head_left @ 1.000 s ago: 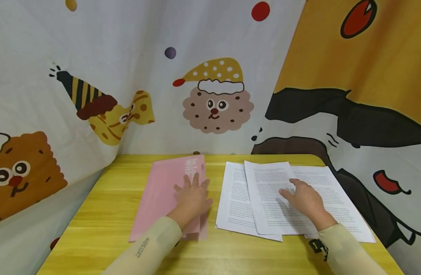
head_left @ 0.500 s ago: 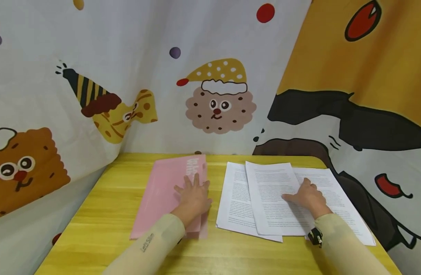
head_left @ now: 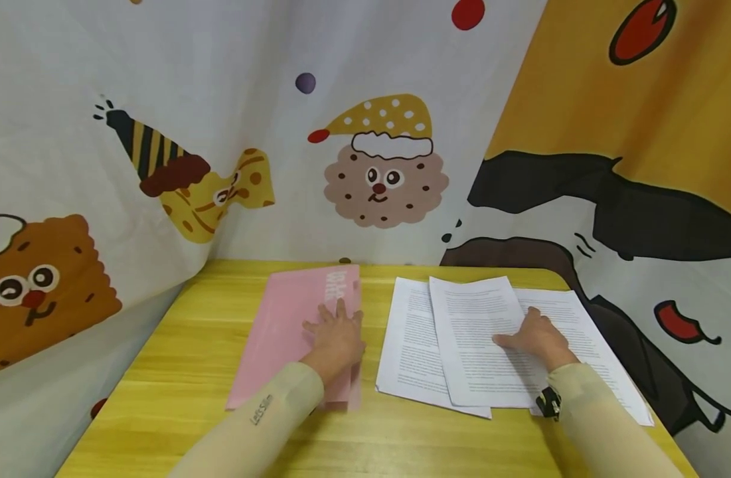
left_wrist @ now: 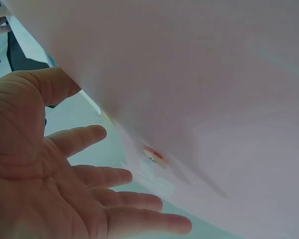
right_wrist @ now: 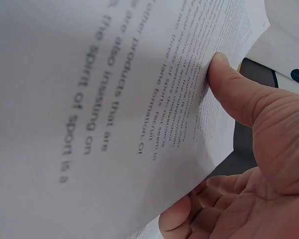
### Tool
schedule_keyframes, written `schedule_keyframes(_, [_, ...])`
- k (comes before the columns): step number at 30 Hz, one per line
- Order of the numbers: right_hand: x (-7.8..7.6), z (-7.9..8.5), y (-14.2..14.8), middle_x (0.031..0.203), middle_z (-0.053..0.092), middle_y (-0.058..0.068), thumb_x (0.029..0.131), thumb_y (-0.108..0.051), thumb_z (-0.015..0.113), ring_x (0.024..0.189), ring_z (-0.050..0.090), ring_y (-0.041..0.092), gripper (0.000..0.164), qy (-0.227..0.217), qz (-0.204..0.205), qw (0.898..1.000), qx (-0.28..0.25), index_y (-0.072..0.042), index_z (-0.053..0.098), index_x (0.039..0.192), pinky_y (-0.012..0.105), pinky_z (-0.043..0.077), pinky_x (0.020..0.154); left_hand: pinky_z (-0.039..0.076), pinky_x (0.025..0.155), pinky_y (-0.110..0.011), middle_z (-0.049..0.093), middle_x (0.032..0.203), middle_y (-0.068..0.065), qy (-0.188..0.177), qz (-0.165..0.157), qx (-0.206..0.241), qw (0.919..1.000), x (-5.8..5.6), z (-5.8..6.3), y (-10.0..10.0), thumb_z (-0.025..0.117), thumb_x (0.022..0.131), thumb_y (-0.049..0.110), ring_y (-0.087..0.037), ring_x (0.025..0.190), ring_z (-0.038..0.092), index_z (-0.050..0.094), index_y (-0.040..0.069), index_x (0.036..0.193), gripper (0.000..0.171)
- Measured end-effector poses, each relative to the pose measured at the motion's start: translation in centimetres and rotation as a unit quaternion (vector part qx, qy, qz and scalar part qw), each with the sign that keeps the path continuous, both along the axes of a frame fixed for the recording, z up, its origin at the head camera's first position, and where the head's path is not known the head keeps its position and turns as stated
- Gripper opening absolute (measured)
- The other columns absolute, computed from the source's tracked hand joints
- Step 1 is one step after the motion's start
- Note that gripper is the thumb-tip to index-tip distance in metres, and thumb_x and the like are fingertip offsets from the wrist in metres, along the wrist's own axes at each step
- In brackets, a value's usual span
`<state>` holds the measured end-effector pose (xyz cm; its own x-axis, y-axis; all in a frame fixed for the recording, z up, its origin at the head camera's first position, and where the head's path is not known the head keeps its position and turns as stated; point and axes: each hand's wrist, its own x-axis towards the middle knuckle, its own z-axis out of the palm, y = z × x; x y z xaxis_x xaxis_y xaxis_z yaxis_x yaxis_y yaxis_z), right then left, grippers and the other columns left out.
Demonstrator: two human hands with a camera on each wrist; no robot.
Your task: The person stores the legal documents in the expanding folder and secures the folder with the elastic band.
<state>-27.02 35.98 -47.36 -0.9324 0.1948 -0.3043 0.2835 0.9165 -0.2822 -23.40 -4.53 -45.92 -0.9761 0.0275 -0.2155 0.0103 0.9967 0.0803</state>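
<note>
A pink document folder (head_left: 275, 332) with white lettering lies on the left of the table. My left hand (head_left: 335, 342) rests on its right part with fingers spread. In the left wrist view the thumb (left_wrist: 55, 84) reaches the folder's edge and a small round snap (left_wrist: 154, 157) shows near the fingertips. To the right lie printed paper sheets, fanned in overlapping stacks. My right hand (head_left: 538, 338) pinches the right edge of the top middle sheet (head_left: 473, 358). Its thumb (right_wrist: 234, 89) lies on the printed face, while the other fingers curl at the edge, partly hidden.
Another printed stack (head_left: 409, 345) shows under the middle sheet's left side, and one more (head_left: 598, 372) at its right. The yellow wood-grain table (head_left: 401, 445) ends at the back against a cartoon-print curtain (head_left: 251, 66). A dark wrist strap (head_left: 548, 402) sits by my right sleeve.
My right hand has moved slightly right, from over the middle sheet to its right edge, its fingers now curled there. The left hand stays on the folder. The view has shifted slightly.
</note>
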Motion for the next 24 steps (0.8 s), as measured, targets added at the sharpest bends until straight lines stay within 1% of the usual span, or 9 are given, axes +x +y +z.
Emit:
schedule_keyframes(6, [0.0,-0.1,0.0,0.149,0.032,0.054,0.081,-0.061,0.085,0.127,0.049,0.064,0.135,0.0,-0.001,1.0,-0.002,0.024,0.013,0.157,0.073,0.046,0.104,0.031,0.114,-0.084,0.017,0.18,-0.014,-0.029,0.023,0.02,0.9991,-0.3,-0.2,0.3,0.065,0.102,0.031,-0.056,0.16,0.02,0.039,0.033,0.167,0.07])
schedule_keyframes(9, [0.1,-0.1,0.0,0.15,0.03,0.054,0.081,-0.062,0.085,0.128,0.048,0.064,0.135,-0.001,-0.003,1.0,-0.003,0.022,0.013,0.159,0.074,0.046,0.105,0.036,0.11,-0.083,0.019,0.18,-0.015,-0.036,0.034,0.03,0.9983,-0.4,-0.3,0.4,0.064,0.104,0.029,-0.057,0.159,0.023,0.039,0.032,0.167,0.068])
schedule_keyframes(14, [0.3,-0.1,0.0,0.151,0.029,0.053,0.081,-0.062,0.085,0.126,0.048,0.063,0.134,-0.002,-0.005,1.0,-0.008,0.021,0.013,0.159,0.074,0.045,0.106,0.045,0.101,-0.082,0.021,0.179,-0.018,-0.052,0.049,0.064,0.9954,-0.6,-0.4,0.4,0.064,0.1,0.008,-0.058,0.154,0.031,0.038,0.029,0.167,0.075])
schedule_keyframes(15, [0.3,-0.1,0.0,0.151,0.029,0.053,0.082,-0.061,0.084,0.126,0.048,0.063,0.134,-0.002,-0.005,1.0,-0.009,0.021,0.013,0.159,0.074,0.045,0.106,0.046,0.1,-0.081,0.021,0.178,-0.018,-0.055,0.048,0.07,0.9948,-0.7,-0.4,0.4,0.061,0.098,0.002,-0.058,0.154,0.032,0.038,0.028,0.168,0.077])
schedule_keyframes(17, [0.3,-0.1,0.0,0.151,0.029,0.053,0.082,-0.061,0.085,0.127,0.047,0.063,0.134,-0.002,-0.005,1.0,-0.011,0.021,0.013,0.16,0.073,0.045,0.106,0.044,0.109,-0.077,0.022,0.178,-0.02,-0.056,0.037,0.069,0.9954,-0.7,-0.3,0.3,0.06,0.096,-0.003,-0.055,0.156,0.031,0.036,0.024,0.168,0.081])
schedule_keyframes(19, [0.3,-0.1,0.0,0.151,0.028,0.053,0.082,-0.061,0.085,0.127,0.048,0.063,0.133,-0.001,-0.008,1.0,-0.012,0.02,0.013,0.16,0.073,0.045,0.106,0.039,0.118,-0.071,0.024,0.176,-0.023,-0.05,0.017,0.062,0.9967,-0.7,-0.2,0.1,0.06,0.094,-0.004,-0.049,0.16,0.029,0.035,0.02,0.169,0.082])
schedule_keyframes(21, [0.3,-0.1,0.0,0.152,0.029,0.053,0.082,-0.059,0.085,0.127,0.048,0.063,0.132,0.0,-0.011,1.0,-0.012,0.02,0.014,0.16,0.073,0.045,0.107,0.037,0.123,-0.064,0.028,0.174,-0.027,-0.037,0.001,0.058,0.9976,-0.7,-0.1,-0.2,0.064,0.093,-0.002,-0.044,0.159,0.033,0.034,0.017,0.169,0.084])
schedule_keyframes(22, [0.3,-0.2,0.0,0.152,0.029,0.053,0.082,-0.059,0.085,0.127,0.048,0.063,0.132,0.0,-0.012,1.0,-0.012,0.019,0.014,0.16,0.073,0.045,0.107,0.038,0.123,-0.062,0.029,0.173,-0.029,-0.032,-0.003,0.062,0.9976,-0.8,0.0,-0.4,0.065,0.092,-0.002,-0.045,0.157,0.037,0.033,0.017,0.169,0.086])
schedule_keyframes(24, [0.2,-0.2,0.1,0.152,0.029,0.052,0.082,-0.059,0.085,0.126,0.048,0.062,0.132,0.001,-0.015,1.0,-0.012,0.019,0.014,0.161,0.073,0.045,0.107,0.051,0.112,-0.057,0.026,0.172,-0.032,-0.032,-0.003,0.08,0.9963,-0.9,0.3,-0.8,0.062,0.093,-0.003,-0.044,0.143,0.054,0.029,0.017,0.171,0.087])
